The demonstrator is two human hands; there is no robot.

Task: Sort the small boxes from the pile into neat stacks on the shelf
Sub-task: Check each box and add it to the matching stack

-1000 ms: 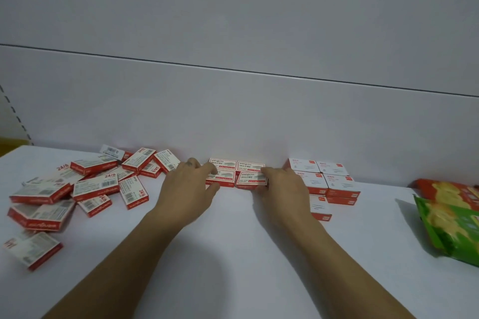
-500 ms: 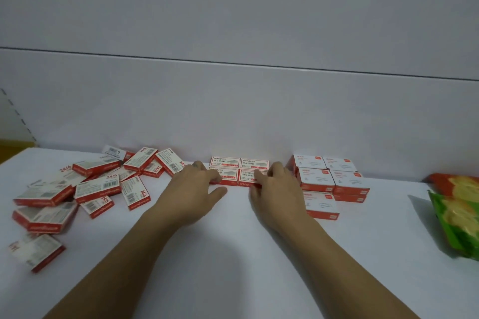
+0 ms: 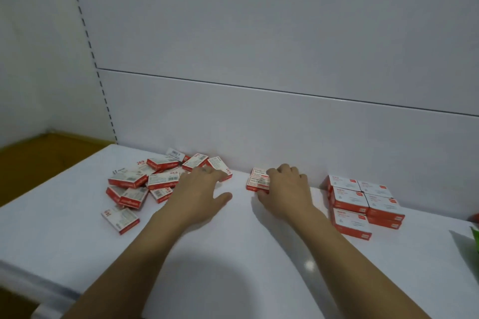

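A loose pile of small red-and-white boxes (image 3: 145, 184) lies at the left of the white shelf (image 3: 233, 254). My left hand (image 3: 202, 189) reaches into the pile's right edge, fingers stretched out flat over a box (image 3: 220, 166), thumb spread. A small group of aligned boxes (image 3: 258, 181) sits against the back wall. My right hand (image 3: 285, 184) covers its right part, fingers curled over the far side and thumb at the front. Neat stacks of similar boxes (image 3: 363, 199) stand to the right.
A white back panel (image 3: 259, 124) rises directly behind the boxes. A green snack bag (image 3: 475, 235) pokes in at the right edge. One stray box (image 3: 120, 219) lies nearest the shelf's front. A brown surface (image 3: 39, 153) shows beyond the left end.
My left hand has left the middle group of boxes and moved left onto the pile. My right hand has slid over the top of that group. The view has shifted left.
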